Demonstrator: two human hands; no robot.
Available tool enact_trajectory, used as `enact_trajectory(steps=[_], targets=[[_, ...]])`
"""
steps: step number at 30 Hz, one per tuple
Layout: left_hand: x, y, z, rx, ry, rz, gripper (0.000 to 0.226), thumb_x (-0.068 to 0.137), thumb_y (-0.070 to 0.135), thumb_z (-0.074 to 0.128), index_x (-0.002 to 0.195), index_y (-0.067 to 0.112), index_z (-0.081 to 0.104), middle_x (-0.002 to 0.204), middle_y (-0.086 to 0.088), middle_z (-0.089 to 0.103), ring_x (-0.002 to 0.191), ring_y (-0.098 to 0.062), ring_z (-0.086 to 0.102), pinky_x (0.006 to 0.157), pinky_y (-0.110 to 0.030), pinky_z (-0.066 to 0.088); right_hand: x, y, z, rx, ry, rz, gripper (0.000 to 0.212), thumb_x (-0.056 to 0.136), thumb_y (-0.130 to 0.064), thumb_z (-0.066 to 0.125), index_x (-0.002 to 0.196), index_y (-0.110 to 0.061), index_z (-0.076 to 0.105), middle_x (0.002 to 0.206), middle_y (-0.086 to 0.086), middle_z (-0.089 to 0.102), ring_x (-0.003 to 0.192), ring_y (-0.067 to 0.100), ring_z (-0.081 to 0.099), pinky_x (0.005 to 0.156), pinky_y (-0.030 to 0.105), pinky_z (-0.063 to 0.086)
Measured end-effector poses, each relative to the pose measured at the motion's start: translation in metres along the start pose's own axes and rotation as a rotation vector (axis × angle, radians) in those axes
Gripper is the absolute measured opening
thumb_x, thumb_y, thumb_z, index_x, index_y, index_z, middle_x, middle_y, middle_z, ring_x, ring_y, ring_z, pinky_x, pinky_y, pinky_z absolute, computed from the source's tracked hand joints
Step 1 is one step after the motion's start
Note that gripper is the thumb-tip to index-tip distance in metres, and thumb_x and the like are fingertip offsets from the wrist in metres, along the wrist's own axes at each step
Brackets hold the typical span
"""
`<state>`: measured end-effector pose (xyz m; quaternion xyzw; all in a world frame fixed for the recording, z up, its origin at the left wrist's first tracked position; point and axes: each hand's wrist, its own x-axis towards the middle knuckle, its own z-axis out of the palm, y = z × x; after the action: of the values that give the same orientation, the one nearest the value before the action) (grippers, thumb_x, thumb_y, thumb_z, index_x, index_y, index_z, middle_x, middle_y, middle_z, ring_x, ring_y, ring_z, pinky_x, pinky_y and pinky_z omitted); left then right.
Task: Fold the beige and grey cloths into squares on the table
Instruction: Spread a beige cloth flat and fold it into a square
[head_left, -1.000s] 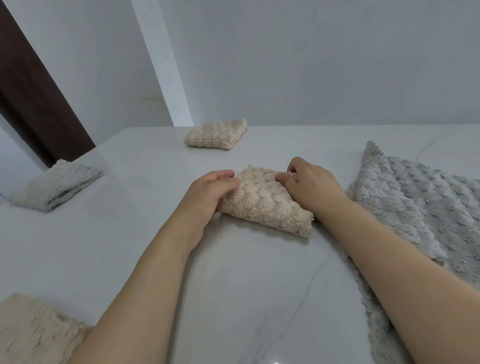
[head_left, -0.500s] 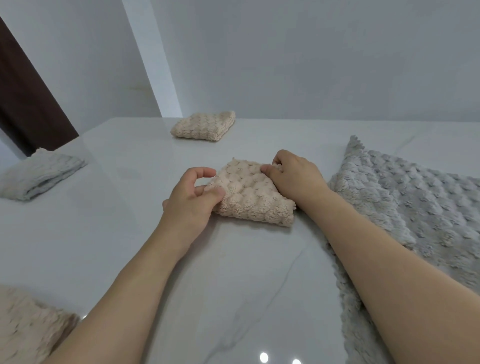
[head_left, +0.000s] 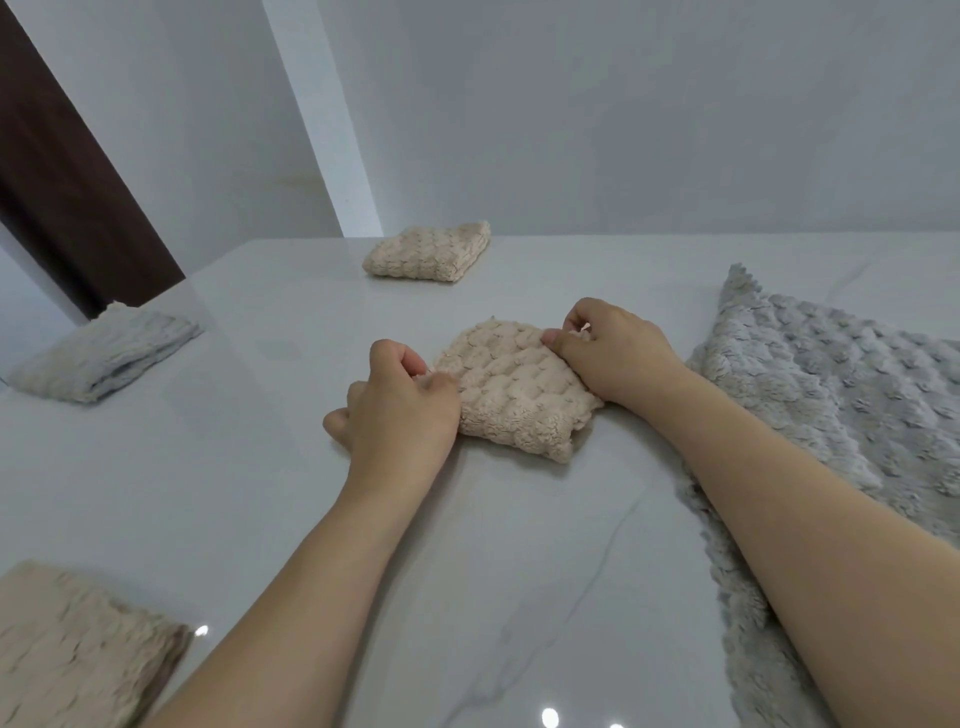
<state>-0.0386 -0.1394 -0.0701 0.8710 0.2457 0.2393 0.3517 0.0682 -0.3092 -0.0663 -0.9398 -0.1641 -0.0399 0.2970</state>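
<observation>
Folded beige cloth at mid counter, already close to a square, plump and several layers thick. Left hand curled at its left edge, thumb and fingertips pinching that edge; right hand curled over the far right corner, pinching the layers there. Probably light, soft and limp: no stiffness, so likely to spring open unless pinched through all layers at corners or along the folded edge. Bubbled, fleecy pile, grippy against skin but apt to slide on the glossy, marble-veined counter. Grey cloth spread flat just right of it, under the right forearm, same tufted texture, zigzag-cut hem, not yet folded. Further folded squares: a beige one far back, a pale one at left, another beige near left.
</observation>
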Motion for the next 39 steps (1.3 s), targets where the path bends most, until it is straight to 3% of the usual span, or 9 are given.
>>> enact_trajectory(steps=[5, 9, 11, 14, 18, 21, 27, 34, 39], targets=[[0.001, 0.0, -0.004, -0.173, -0.112, -0.084, 0.016, 0.085, 0.024, 0.049, 0.101, 0.029, 0.049, 0.064, 0.011, 0.059, 0.084, 0.024, 0.032, 0.097, -0.038, 0.028, 0.001, 0.001, -0.001, 0.003, 0.011, -0.002, 0.026, 0.095, -0.045, 0.05, 0.096, -0.019, 0.054, 0.097, -0.002, 0.058, 0.102, 0.024, 0.055, 0.088, 0.035, 0.036], [-0.006, 0.008, -0.005, 0.031, -0.053, -0.094, 0.018, 0.085, 0.024, 0.045, 0.102, 0.022, 0.041, 0.084, 0.002, 0.051, 0.1, -0.021, 0.039, 0.089, -0.037, 0.025, 0.001, 0.0, 0.001, -0.02, 0.015, 0.0, 0.028, 0.096, -0.046, 0.049, 0.099, -0.018, 0.055, 0.104, 0.0, 0.062, 0.104, 0.024, 0.055, 0.09, 0.036, 0.035], [-0.01, 0.008, -0.002, 0.17, 0.013, -0.026, 0.02, 0.087, 0.018, 0.045, 0.105, 0.02, 0.037, 0.09, 0.004, 0.043, 0.096, -0.022, 0.029, 0.088, -0.037, 0.024, 0.002, 0.0, 0.002, -0.016, 0.014, 0.0, 0.027, 0.096, -0.046, 0.049, 0.098, -0.019, 0.055, 0.097, -0.002, 0.058, 0.101, 0.023, 0.054, 0.09, 0.035, 0.035], [-0.017, 0.011, -0.003, 0.171, 0.174, 0.307, 0.026, 0.076, 0.017, 0.046, 0.102, 0.02, 0.044, 0.101, 0.003, 0.04, 0.093, -0.021, 0.032, 0.08, -0.034, 0.021, 0.004, 0.002, 0.002, 0.002, 0.017, 0.002, 0.026, 0.095, -0.046, 0.05, 0.096, -0.02, 0.054, 0.092, -0.005, 0.054, 0.091, 0.02, 0.05, 0.088, 0.035, 0.034], [-0.051, 0.028, 0.007, 0.213, 0.03, 0.658, 0.03, 0.076, 0.051, 0.053, 0.088, 0.022, 0.053, 0.093, 0.006, 0.047, 0.088, -0.02, 0.04, 0.078, -0.037, 0.03, 0.006, 0.003, 0.003, 0.008, 0.02, 0.001, 0.027, 0.094, -0.046, 0.05, 0.097, -0.02, 0.056, 0.09, -0.006, 0.055, 0.087, 0.017, 0.047, 0.09, 0.036, 0.036], [-0.056, 0.028, 0.02, 0.348, -0.002, 0.621, 0.039, 0.074, 0.063, 0.05, 0.084, 0.026, 0.048, 0.091, 0.008, 0.045, 0.089, -0.019, 0.038, 0.082, -0.037, 0.03, 0.006, 0.004, 0.003, 0.014, 0.021, -0.003, 0.026, 0.094, -0.047, 0.05, 0.095, -0.021, 0.055, 0.09, -0.007, 0.055, 0.087, 0.017, 0.048, 0.09, 0.036, 0.037], [-0.051, 0.027, 0.026, 0.484, 0.037, 0.555, 0.025, 0.069, 0.037, 0.035, 0.082, 0.02, 0.049, 0.085, 0.003, 0.051, 0.083, -0.026, 0.044, 0.074, -0.04, 0.034, 0.006, 0.003, 0.004, -0.006, 0.007, -0.003, 0.027, 0.096, -0.047, 0.047, 0.096, -0.021, 0.054, 0.09, -0.007, 0.055, 0.09, 0.019, 0.051, 0.092, 0.037, 0.035], [-0.048, 0.021, 0.031, 0.557, 0.041, 0.536, 0.021, 0.072, 0.031, 0.042, 0.086, 0.019, 0.054, 0.088, 0.001, 0.053, 0.084, -0.027, 0.047, 0.072, -0.041, 0.038, 0.005, 0.002, 0.005, -0.017, 0.016, -0.005, 0.027, 0.096, -0.046, 0.046, 0.095, -0.02, 0.053, 0.09, -0.006, 0.056, 0.094, 0.02, 0.054, 0.092, 0.037, 0.034], [-0.047, 0.024, 0.029, 0.525, -0.087, 0.502, 0.042, 0.069, 0.032, 0.014, 0.092, 0.021, 0.047, 0.1, 0.003, 0.05, 0.096, -0.025, 0.043, 0.081, -0.042, 0.037, 0.005, 0.003, 0.007, -0.034, 0.031, -0.018, 0.028, 0.097, -0.044, 0.046, 0.093, -0.017, 0.052, 0.087, -0.005, 0.055, 0.096, 0.025, 0.056, 0.09, 0.037, 0.034]])
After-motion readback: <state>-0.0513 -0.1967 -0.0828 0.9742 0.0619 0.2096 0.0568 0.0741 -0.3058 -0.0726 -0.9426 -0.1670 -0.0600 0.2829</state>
